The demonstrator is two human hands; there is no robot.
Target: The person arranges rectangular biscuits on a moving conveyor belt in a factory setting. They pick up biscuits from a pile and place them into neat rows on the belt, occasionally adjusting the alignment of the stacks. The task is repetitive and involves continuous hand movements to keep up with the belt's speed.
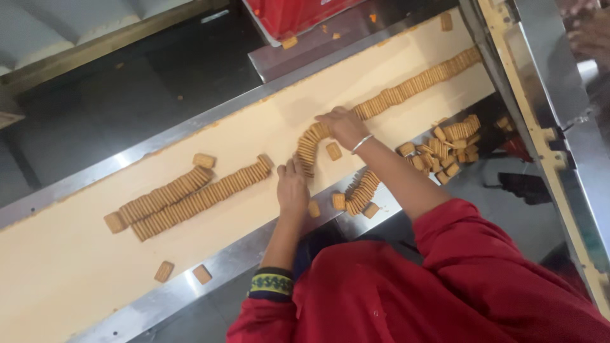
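On the cream belt (pixel 76 267), about midway along it and close to its near steel edge (pixel 222 263), a short curved stack of biscuits (pixel 307 147) is being gathered between two hands. The right hand (pixel 344 126) is laid over the far end of the stack, fingers curled down onto it; the left hand (pixel 291 188) is set at the near end, fingers pressed together and pointing up the belt. Whether the left fingertips actually touch the last biscuit cannot be told.

The stack is made of thin square biscuits stood on edge, face to face. Its long axis runs across the belt, from the near edge toward the far edge, bending into the long row (pixel 416 82) that trails off toward the belt's far right corner. A second double row (pixel 190 194) lies toward the belt's left end, well apart from the hands.

The biscuits are judged to be light, dry, stiff and brittle, and a stack loose enough to buckle or fan out if squeezed unevenly. A hold is best taken at the two end faces, pressed inward along the axis, with the corners spared. Loose biscuits (pixel 452 147) are heaped beyond the near edge.
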